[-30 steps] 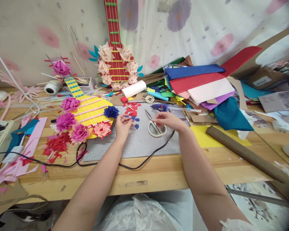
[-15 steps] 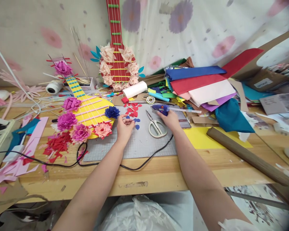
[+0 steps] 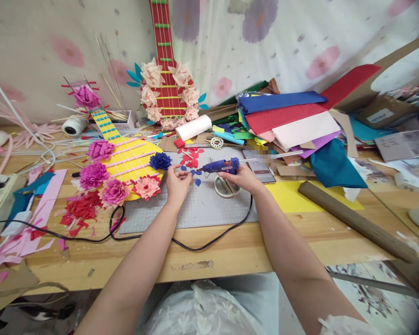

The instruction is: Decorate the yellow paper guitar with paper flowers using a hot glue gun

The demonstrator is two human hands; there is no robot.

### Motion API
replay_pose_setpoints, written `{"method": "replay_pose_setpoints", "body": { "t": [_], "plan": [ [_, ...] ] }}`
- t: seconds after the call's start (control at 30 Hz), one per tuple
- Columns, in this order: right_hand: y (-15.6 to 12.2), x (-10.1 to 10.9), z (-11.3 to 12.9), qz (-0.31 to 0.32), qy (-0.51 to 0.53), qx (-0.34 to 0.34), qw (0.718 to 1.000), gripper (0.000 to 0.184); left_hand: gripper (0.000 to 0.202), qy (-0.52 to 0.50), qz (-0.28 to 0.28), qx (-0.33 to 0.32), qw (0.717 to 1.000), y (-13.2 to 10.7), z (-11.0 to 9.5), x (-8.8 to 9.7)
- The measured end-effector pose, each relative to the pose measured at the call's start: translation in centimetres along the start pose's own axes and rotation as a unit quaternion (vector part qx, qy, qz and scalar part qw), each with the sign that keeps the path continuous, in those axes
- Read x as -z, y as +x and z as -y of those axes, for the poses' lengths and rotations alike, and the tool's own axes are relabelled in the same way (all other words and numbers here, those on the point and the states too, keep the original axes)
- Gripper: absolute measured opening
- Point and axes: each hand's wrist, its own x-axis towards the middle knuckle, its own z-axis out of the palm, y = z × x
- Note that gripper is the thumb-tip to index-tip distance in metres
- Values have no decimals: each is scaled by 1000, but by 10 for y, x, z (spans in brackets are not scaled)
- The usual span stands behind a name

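Note:
My right hand (image 3: pixel 242 178) grips a blue glue gun (image 3: pixel 219 165) with its nozzle pointing left, toward my left hand. My left hand (image 3: pixel 177 182) pinches a small blue paper petal (image 3: pixel 183 168) above the grey cutting mat (image 3: pixel 202 207). Loose blue and red petals (image 3: pixel 192 160) lie on the mat just beyond my fingers. White-handled scissors (image 3: pixel 226 188) lie under my right hand. A blue paper flower (image 3: pixel 160 161) sits on the yellow paper guitar (image 3: pixel 131 160) to the left of my left hand.
The glue gun's black cord (image 3: pixel 195 242) loops over the mat and the wooden table (image 3: pixel 230 253). A phone (image 3: pixel 260 170), stacked coloured paper (image 3: pixel 293 123), a brown roll (image 3: pixel 356 223), red scraps (image 3: pixel 78 211) and a red paper guitar (image 3: pixel 169 93) surround the mat.
My right hand reached back from the scissors, took the glue gun and brought it forward to my left hand's petal. My left hand stayed in place.

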Motion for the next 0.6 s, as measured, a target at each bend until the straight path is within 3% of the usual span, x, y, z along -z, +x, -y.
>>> {"method": "replay_pose_setpoints", "body": {
  "t": [0.6],
  "plan": [
    [3, -5, -6, 5, -54, 75, 996, 34, 42, 2, 12, -8, 1000, -2, -1, 0]
  ]
}}
